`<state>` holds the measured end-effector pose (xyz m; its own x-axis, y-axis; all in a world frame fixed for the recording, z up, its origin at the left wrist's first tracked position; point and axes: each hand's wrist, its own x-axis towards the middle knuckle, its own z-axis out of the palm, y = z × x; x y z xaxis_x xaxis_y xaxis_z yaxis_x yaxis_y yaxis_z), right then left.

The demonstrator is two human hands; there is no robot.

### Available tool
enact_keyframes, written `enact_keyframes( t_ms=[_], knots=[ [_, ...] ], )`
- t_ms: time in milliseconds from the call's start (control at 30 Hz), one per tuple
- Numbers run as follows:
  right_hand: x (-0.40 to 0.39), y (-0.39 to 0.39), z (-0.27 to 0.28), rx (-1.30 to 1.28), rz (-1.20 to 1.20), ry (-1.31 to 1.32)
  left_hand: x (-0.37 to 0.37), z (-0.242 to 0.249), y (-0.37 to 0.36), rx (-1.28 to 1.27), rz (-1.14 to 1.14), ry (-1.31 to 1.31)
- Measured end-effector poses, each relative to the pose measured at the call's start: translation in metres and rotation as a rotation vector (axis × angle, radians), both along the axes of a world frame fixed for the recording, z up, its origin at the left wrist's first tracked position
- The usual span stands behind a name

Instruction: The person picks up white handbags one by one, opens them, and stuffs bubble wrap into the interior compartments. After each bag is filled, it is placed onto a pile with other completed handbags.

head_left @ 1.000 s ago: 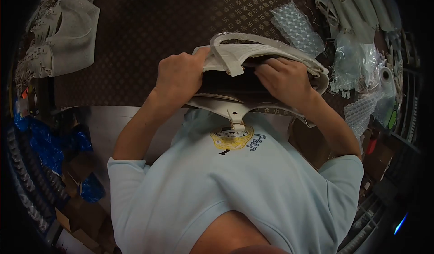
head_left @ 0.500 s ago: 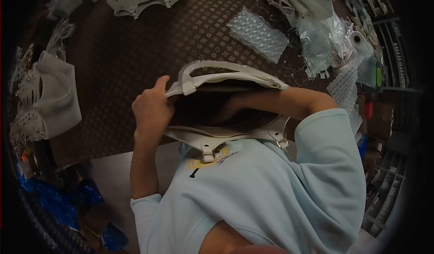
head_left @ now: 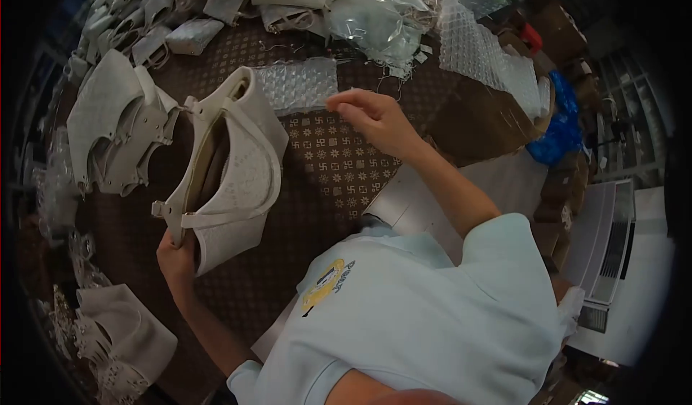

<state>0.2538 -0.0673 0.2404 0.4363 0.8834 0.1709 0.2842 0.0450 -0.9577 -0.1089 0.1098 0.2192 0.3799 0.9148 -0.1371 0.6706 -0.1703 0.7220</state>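
Note:
A cream handbag (head_left: 245, 160) stands tilted on the brown patterned table, its top open and a handle folded over its near side. My left hand (head_left: 175, 257) grips the bag's lower left edge, fingers partly hidden behind it. My right hand (head_left: 375, 120) is raised over the table to the right of the bag, its fingers curled and pressed together near a sheet of bubble wrap (head_left: 303, 84). Whether anything small is between those fingers I cannot make out.
Cream bag pieces (head_left: 119, 127) lie left of the bag, with more (head_left: 133, 333) at the lower left. Several bags and clear plastic (head_left: 378, 27) line the far edge. A cardboard box (head_left: 479, 120) and blue plastic (head_left: 562, 120) are at the right.
The view has turned to the right. My right hand has come out of the bag, and the bag has moved away from my body to the left, still held by my left hand.

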Motion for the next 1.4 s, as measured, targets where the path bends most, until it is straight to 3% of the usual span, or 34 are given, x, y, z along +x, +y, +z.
enact_keyframes(
  t_ms=[33,67,133,267,367,433,500,567,600,667,733,800,900,967,1033,1133,1200,1300,1367,1400],
  knots=[
    [0.008,-0.018,-0.015,-0.030,-0.109,-0.030,-0.001,-0.004,-0.001,-0.028,-0.012,-0.200],
    [0.012,-0.037,-0.028,-0.063,-0.217,-0.058,-0.004,-0.008,0.001,-0.030,-0.033,-0.197],
    [0.022,-0.072,-0.049,-0.195,-0.260,-0.063,-0.010,-0.016,0.005,-0.175,-0.064,-0.439],
    [0.058,-0.114,-0.061,-0.528,-0.322,-0.091,-0.012,-0.026,-0.001,-0.248,-0.050,-0.554],
    [0.106,-0.132,-0.086,-0.522,-0.364,-0.116,-0.009,-0.018,-0.018,-0.238,0.046,-0.675],
    [0.152,-0.137,-0.102,-0.524,-0.410,-0.143,0.007,-0.005,-0.039,0.061,0.318,-0.687],
    [0.224,-0.145,-0.132,-0.524,-0.478,-0.169,0.008,0.014,-0.063,0.549,0.615,-0.427],
    [0.316,-0.142,-0.169,-0.581,-0.620,-0.513,0.046,0.057,-0.109,0.850,0.779,-0.253],
    [0.349,-0.134,-0.170,-0.573,-0.622,-0.505,0.071,0.069,-0.132,0.934,0.757,-0.252],
    [0.396,-0.119,-0.173,-0.804,-0.887,-0.560,0.125,0.076,-0.154,1.030,0.708,-0.249],
    [0.429,-0.110,-0.192,-0.876,-0.933,-0.533,0.173,0.065,-0.163,0.882,0.391,-0.148],
    [0.446,-0.104,-0.210,-0.952,-0.962,-0.511,0.246,0.054,-0.175,0.741,0.197,-0.244],
    [0.454,-0.095,-0.218,-0.937,-0.988,-0.557,0.314,0.014,-0.189,0.318,-0.026,-0.364],
    [0.453,-0.097,-0.210,-0.912,-0.736,-0.338,0.364,-0.009,-0.201,0.078,-0.171,-0.350],
    [0.416,-0.101,-0.202,-0.550,-0.824,-0.360,0.410,-0.024,-0.208,-0.062,-0.260,-0.361],
    [0.311,-0.121,-0.162,-0.420,-0.489,-0.234,0.464,-0.035,-0.215,-0.213,-0.192,-0.430],
    [0.233,-0.134,-0.164,-0.192,-0.241,-0.187,0.477,-0.059,-0.202,-0.268,-0.189,-0.450],
    [0.153,-0.138,-0.144,-0.036,0.022,-0.125,0.432,-0.079,-0.189,-0.338,-0.105,-0.439],
    [0.144,-0.131,-0.135,0.090,0.337,-0.398,0.372,-0.085,-0.170,-0.240,0.024,-0.396],
    [0.150,-0.130,-0.125,0.125,0.249,-0.425,0.328,-0.086,-0.164,-0.135,0.085,-0.369]
  ],
)
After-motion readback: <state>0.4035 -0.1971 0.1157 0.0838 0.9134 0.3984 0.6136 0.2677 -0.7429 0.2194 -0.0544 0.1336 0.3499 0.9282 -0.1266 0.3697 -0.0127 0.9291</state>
